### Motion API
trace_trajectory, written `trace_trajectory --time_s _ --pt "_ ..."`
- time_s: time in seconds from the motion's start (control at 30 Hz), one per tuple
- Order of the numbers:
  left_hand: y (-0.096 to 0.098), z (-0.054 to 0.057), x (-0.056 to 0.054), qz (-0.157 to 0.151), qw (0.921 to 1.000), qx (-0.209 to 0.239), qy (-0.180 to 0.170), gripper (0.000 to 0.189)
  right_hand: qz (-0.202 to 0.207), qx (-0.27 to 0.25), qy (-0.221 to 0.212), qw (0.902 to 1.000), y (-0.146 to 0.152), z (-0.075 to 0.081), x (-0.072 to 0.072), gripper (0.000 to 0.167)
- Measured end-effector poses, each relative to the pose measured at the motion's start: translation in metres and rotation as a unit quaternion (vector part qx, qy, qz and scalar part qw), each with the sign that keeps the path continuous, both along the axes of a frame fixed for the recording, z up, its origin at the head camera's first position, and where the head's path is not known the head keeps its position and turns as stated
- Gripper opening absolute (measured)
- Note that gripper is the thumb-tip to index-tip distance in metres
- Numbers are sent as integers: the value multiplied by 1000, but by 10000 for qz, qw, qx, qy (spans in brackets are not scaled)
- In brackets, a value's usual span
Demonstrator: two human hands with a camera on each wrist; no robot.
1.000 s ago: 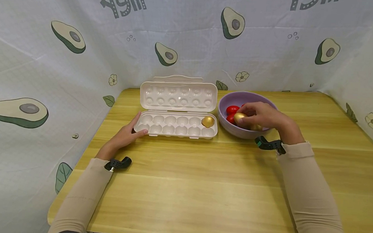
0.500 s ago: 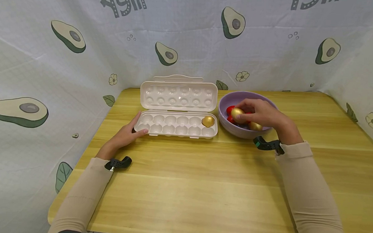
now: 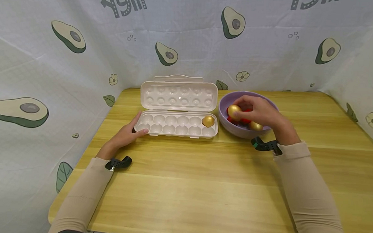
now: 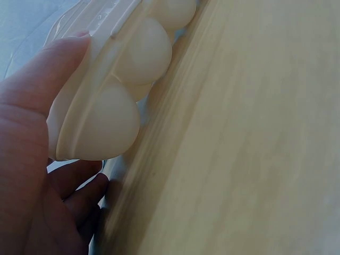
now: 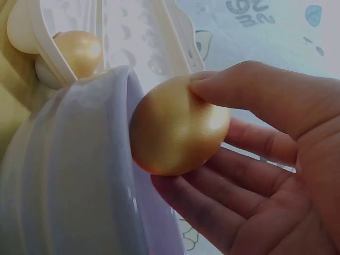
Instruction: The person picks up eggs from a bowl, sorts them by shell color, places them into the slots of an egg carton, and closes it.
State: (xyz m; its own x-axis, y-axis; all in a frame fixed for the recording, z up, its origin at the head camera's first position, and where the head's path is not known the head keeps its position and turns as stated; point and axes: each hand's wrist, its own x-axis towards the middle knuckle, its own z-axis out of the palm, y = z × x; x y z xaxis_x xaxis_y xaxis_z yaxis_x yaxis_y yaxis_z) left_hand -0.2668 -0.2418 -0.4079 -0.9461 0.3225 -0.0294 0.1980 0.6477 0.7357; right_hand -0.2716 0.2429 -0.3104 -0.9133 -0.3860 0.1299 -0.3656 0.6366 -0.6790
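An egg box (image 3: 176, 121) with clear-looking pale cups lies on the table with its lid (image 3: 178, 95) raised at the back. A gold egg (image 3: 208, 121) sits in the back-row cup at its right end. My left hand (image 3: 123, 134) holds the left end, thumb (image 4: 64, 58) over the rim and fingers at the outer side. Over the purple bowl (image 3: 243, 134) my right hand (image 3: 261, 112) pinches another gold egg (image 5: 180, 127) between thumb and fingers, close to the rim in the right wrist view. Red eggs (image 3: 246, 119) and a gold egg (image 3: 255, 126) lie in the bowl.
The bowl stands just right of the egg box on a wooden table (image 3: 183, 186). A pale cloth (image 3: 196, 37) printed with avocados hangs behind and along the sides. Each wrist wears a black camera mount (image 3: 119, 163).
My right hand has lifted the gold egg and shifted it slightly left within the bowl, uncovering more red eggs and another gold one. The left hand stays on the egg box.
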Motion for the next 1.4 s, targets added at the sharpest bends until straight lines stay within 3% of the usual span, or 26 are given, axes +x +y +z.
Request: trace_trajectory --time_s 0.13,0.4,1.07,1.4 --pt "0 -1 0 13 10000 -27 -5 91 -12 -97 93 9999 -3 2 1 40" --pt "0 0 0 25 10000 -10 -9 91 -270 197 119 9994 -9 3 2 44" --pt "1 0 0 115 9999 -31 -91 91 -161 -806 523 9952 -46 -8 2 41" --pt "0 -1 -1 100 9999 -90 -13 91 -97 -821 653 9944 -57 -17 -2 39"
